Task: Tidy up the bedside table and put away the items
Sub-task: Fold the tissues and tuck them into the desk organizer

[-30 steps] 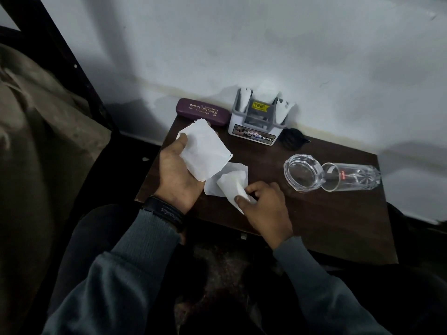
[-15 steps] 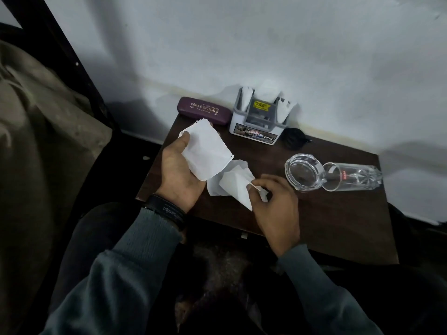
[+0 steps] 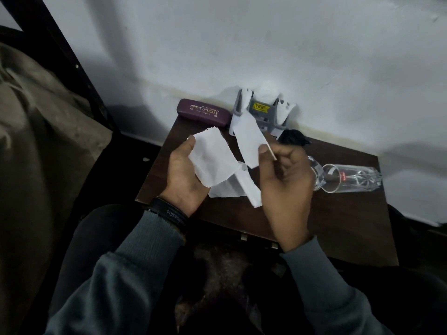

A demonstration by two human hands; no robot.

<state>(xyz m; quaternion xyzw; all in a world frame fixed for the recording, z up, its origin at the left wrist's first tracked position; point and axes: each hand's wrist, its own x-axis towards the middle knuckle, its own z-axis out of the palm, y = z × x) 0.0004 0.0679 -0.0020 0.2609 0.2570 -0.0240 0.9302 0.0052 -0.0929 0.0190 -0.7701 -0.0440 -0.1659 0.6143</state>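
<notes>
A white tissue (image 3: 212,163) is lying in the left hand (image 3: 183,175), held under its thumb. A second tissue (image 3: 249,141) is hanging pinched in the right hand (image 3: 285,180), above more white sheets (image 3: 227,189) lying on the dark wooden bedside table (image 3: 338,226). Along the far edge a maroon spectacle case (image 3: 203,113) is lying flat, left of a grey-and-white holder (image 3: 263,112) stuffed with tissues, and at the right a clear glass (image 3: 353,176) is lying on its side.

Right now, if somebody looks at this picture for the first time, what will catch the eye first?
Most likely the paper at the centre: the left hand holds a white tissue and the right hand pinches a second tissue above the dark table. Next, the clear glass lying on its side at the right, and the maroon spectacle case by the wall.
</notes>
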